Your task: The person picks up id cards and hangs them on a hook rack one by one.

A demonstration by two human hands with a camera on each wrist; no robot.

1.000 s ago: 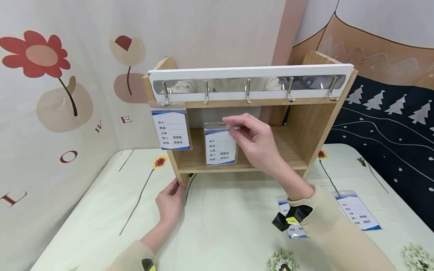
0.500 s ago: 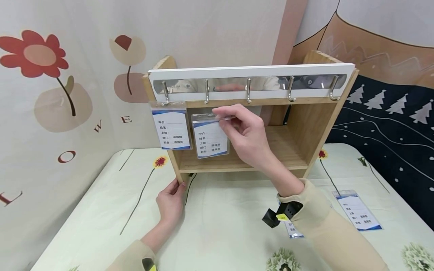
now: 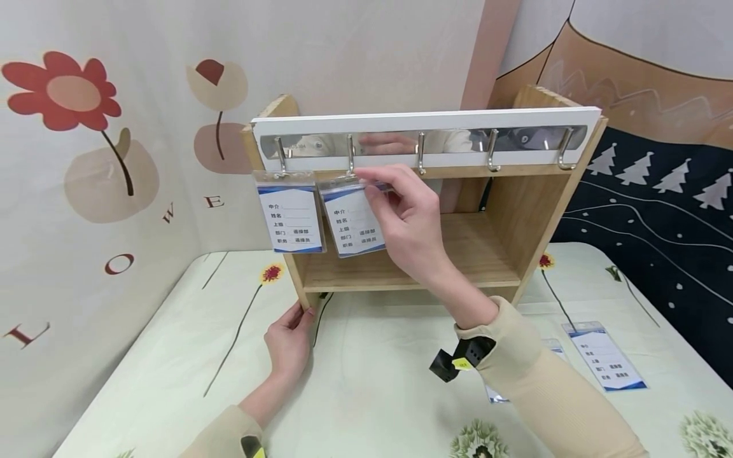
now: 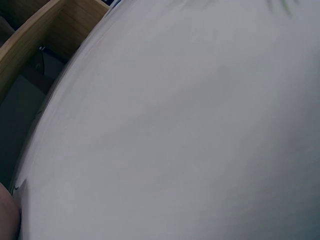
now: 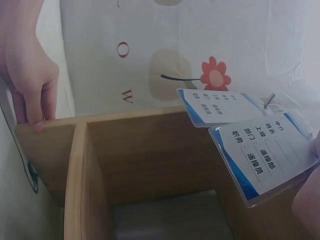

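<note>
– What has that right hand (image 3: 409, 222) got?
– A plastic-sleeved name badge (image 3: 352, 219), pinched by its top edge between thumb and forefinger. The card slants down to the left of the pinch, in front of the shelf's opening.
– Is it on the hook?
– I can't tell from here. The second hook (image 3: 350, 152) comes down right at the badge's top edge, just beside the fingertips, but I can't see whether it goes through.
– And left of that?
– A hung badge (image 3: 291, 219), fairly straight on the first hook (image 3: 280, 156), close beside the one in the fingers. Three more hooks run along the white rail (image 3: 424, 119) to the right of the pinch.
– The left hand (image 3: 288, 340)?
– Below and left of the pinch, thumb and fingers clamped on the lower front corner of the wooden shelf (image 3: 532, 197).
– Anything on the cloth?
– Yes, a loose badge (image 3: 607, 359) lies on the flowered tablecloth (image 3: 372, 381), well below and right of the pinch. Nearer, badge corners (image 3: 495, 394) peek out either side of the beige sleeve (image 3: 550, 381); one badge or two, I can't say.
</note>
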